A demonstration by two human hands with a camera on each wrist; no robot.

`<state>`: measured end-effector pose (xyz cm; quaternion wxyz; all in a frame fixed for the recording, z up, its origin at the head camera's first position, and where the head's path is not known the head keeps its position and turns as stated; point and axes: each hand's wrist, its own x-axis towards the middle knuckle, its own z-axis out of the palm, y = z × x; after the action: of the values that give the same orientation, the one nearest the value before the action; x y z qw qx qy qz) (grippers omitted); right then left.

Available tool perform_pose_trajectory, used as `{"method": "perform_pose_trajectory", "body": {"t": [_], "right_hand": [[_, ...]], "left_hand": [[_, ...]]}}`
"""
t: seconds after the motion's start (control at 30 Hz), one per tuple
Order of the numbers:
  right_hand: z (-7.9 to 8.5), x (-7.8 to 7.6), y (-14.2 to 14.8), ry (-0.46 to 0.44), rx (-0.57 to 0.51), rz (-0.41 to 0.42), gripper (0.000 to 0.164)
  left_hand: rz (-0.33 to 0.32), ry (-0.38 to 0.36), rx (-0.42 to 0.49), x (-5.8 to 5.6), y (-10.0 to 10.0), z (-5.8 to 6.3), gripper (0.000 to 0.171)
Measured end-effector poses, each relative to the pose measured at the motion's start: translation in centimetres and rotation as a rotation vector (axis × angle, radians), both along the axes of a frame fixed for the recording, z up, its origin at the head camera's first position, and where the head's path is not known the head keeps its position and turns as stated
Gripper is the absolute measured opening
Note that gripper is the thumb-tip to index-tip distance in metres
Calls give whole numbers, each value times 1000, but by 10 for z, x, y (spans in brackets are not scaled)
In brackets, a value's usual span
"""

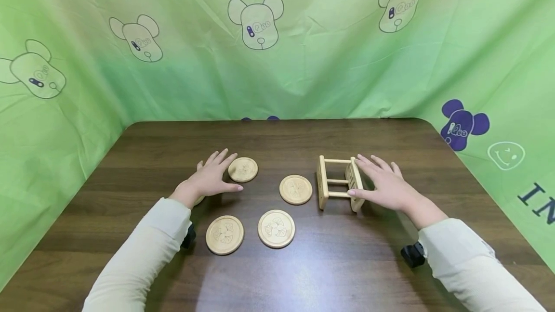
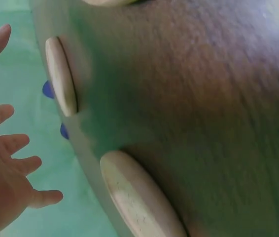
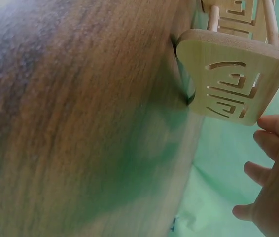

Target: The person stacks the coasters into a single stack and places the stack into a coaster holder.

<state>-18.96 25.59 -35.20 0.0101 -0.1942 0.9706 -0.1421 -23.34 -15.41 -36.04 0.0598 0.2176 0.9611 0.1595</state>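
Note:
My left hand (image 1: 210,177) hovers with spread fingers beside a round wooden coaster (image 1: 243,170), thumb apart from the fingers and nothing held. Another coaster (image 1: 198,201) is mostly hidden beneath that wrist. On the right, a small wooden coaster rack (image 1: 340,182) stands on the table, with rods joining two end panels. My right hand (image 1: 383,184) is at its right panel (image 3: 233,79), which has cut-out line patterns. The thumb lies at the panel's near edge and the index fingertip at its far edge, while the other fingers stay extended.
Three more coasters lie flat between the hands: one coaster (image 1: 296,189) left of the rack, a leaf-patterned coaster (image 1: 276,228) nearer, and another coaster (image 1: 225,235) at front left. The brown wooden table (image 1: 347,268) meets a green printed curtain (image 1: 303,76) behind.

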Motion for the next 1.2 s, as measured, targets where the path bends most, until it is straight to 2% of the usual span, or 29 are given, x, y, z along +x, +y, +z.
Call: {"method": "perform_pose_trajectory", "body": {"t": [0.27, 0.6, 0.87, 1.07, 1.2], "right_hand": [[-2, -1, 1, 15, -29, 35, 85], [-2, -4, 3, 41, -69, 73, 83], [-1, -4, 2, 15, -117, 78, 84], [-4, -6, 1, -13, -139, 76, 86], [-5, -6, 1, -28, -134, 70, 86]], "left_hand": [[-11, -44, 8, -8, 9, -7, 88], [-18, -104, 0, -25, 17, -12, 84], [-46, -98, -22, -32, 24, -12, 79], [-62, -62, -44, -32, 26, -13, 77], [-69, -68, -57, -32, 27, -13, 75]]}}
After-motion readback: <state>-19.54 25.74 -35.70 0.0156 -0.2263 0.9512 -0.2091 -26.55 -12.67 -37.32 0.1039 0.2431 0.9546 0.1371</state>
